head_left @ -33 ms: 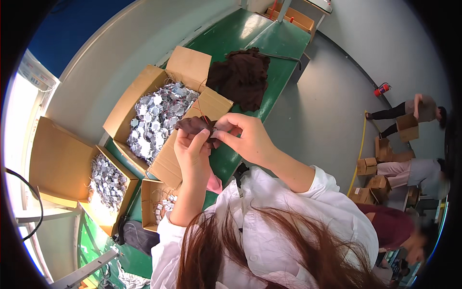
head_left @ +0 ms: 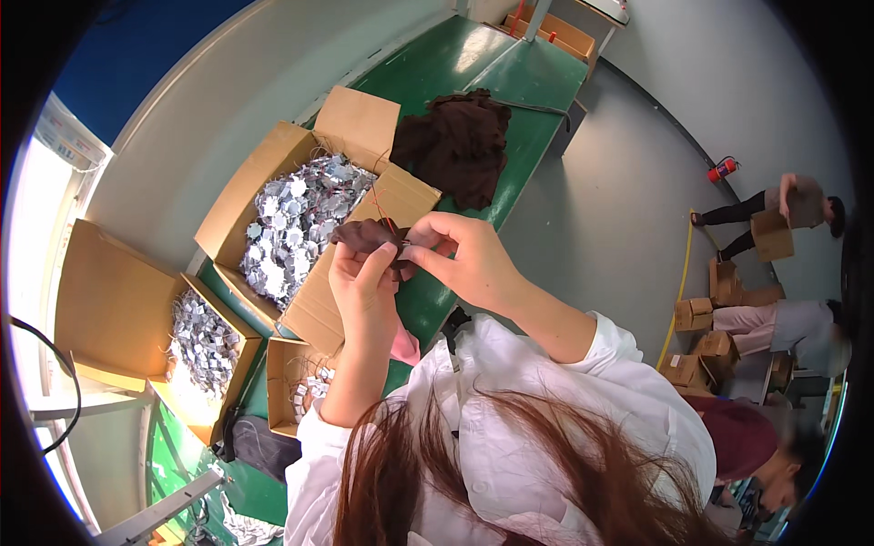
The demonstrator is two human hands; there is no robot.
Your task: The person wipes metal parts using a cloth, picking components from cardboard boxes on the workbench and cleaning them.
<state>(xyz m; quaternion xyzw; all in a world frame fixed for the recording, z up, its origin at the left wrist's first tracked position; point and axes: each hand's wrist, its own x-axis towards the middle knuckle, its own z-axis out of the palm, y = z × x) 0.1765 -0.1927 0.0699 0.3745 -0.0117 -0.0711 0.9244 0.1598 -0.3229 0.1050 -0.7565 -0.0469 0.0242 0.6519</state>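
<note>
A small dark brown cloth piece (head_left: 367, 235) is pinched in my left hand (head_left: 362, 282), with a thin red wire (head_left: 383, 207) sticking up from it. My right hand (head_left: 464, 259) closes thumb and forefinger at the cloth's right edge, on a small pale piece too tiny to name. Behind my hands, a large open cardboard box (head_left: 350, 289) is filled with silvery flat parts (head_left: 282, 232) that trail thin wires. A heap of dark brown cloth (head_left: 460, 146) lies on the green table (head_left: 533, 82) beyond it.
At left, another open box (head_left: 118, 309) holds small grey-white parts (head_left: 205, 341). A smaller box (head_left: 284, 373) with white pieces stands near my left forearm. Pink cloth (head_left: 405, 344) lies beside it. At right, a person carries a carton (head_left: 772, 235) near other cartons (head_left: 694, 314) and people.
My hands and the cloth stay almost in place. At right, the person with the carton has shifted slightly.
</note>
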